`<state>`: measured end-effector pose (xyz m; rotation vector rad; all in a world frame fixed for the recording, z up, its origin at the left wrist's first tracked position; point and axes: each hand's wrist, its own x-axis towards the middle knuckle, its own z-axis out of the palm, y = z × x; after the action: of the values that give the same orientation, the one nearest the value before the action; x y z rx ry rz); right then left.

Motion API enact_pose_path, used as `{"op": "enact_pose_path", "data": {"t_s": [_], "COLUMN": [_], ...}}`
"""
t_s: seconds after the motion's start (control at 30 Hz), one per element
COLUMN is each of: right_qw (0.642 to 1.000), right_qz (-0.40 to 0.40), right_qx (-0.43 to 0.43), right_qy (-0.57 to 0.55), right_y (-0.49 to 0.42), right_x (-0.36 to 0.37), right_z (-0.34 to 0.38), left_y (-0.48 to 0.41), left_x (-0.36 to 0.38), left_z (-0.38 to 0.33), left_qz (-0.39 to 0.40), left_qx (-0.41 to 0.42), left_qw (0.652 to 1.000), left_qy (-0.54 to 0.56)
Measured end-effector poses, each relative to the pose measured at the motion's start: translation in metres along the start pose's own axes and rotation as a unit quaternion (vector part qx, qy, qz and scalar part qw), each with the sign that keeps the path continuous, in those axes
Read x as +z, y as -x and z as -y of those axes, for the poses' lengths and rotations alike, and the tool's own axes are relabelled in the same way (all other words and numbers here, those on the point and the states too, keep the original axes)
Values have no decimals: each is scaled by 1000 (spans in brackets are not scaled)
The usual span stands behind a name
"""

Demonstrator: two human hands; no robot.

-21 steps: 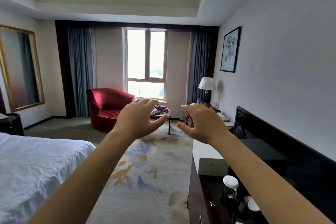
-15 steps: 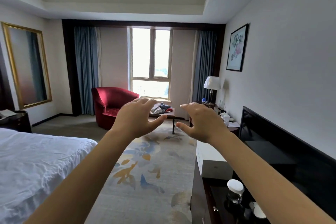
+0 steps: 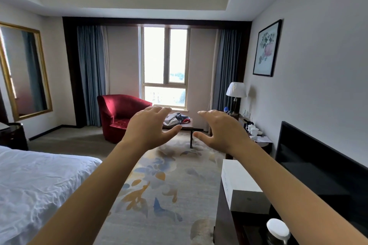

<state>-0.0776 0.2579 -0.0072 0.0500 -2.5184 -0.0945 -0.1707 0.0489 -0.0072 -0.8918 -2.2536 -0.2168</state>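
Both my arms reach straight out in front of me at chest height in a hotel room. My left hand [image 3: 150, 127] is held palm down, fingers relaxed and thumb spread, holding nothing. My right hand [image 3: 223, 129] mirrors it a short gap to the right, also empty with loosely bent fingers. Far beyond the hands, a small dark table [image 3: 188, 124] near the window carries a heap of clothes [image 3: 176, 118].
A white bed [image 3: 39, 185] fills the lower left. A red armchair [image 3: 119, 114] stands by the window. Along the right wall run a dark cabinet with a white box [image 3: 242, 183], a jar [image 3: 277, 229], a black TV [image 3: 318, 165], cups [image 3: 253, 130] and a lamp [image 3: 236, 91]. Patterned carpet [image 3: 159, 195] lies between.
The view has shifted left and slightly up, so the room appears further right. Both hands keep the same raised, empty pose.
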Motion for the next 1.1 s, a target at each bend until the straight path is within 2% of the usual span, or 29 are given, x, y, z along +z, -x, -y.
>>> {"op": "enact_pose_path", "data": {"t_s": [0.33,0.63,1.1], "right_qw": [1000,1000,1000], "right_qz": [0,1,-5], "right_qx": [25,22,1], "right_qy": [1,-3,-3], "right_y": [-113,-205,-378], "right_x": [76,156,297], "right_z": [-25,-64,-183], "left_y": [-90,-164,-334], "left_x": [89,177,337], "left_z": [66,114,168], "left_qz": [11,17,18], "left_qx": [21,2,-23], "left_qw": [1000,1000,999], "left_qy": [5,22,-22]}}
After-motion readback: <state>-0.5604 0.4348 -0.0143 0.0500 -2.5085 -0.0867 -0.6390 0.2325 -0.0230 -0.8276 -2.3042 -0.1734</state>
